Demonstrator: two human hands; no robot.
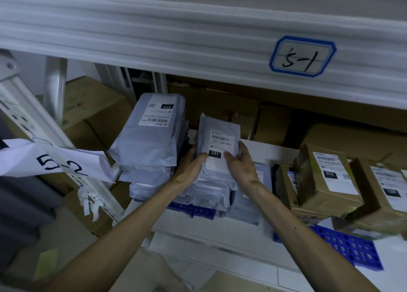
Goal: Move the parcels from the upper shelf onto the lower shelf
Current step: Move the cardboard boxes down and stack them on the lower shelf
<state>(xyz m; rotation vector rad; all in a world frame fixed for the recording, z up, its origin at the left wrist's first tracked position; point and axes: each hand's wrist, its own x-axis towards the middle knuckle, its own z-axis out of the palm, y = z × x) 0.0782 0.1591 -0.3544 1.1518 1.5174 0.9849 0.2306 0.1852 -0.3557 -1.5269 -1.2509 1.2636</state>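
Observation:
A grey poly-bag parcel (217,129) with a white label reading 231 sits on top of a pile of similar grey parcels (209,190) on the lower shelf (259,147). My left hand (190,167) holds its left edge with the thumb on the label. My right hand (241,166) grips its right edge, thumb on top and fingers behind. A taller stack of grey parcels (149,137), topped by one labelled 010, stands just to the left. The upper shelf's front edge (198,34) carries a tag marked 5-1 (302,56).
Brown cardboard boxes with labels (326,177) stand at the right of the lower shelf. Blue perforated dividers (352,247) lie at the shelf's front. More cartons (92,111) sit behind and at the left. A paper tag marked 5-2 (57,159) hangs from the left upright.

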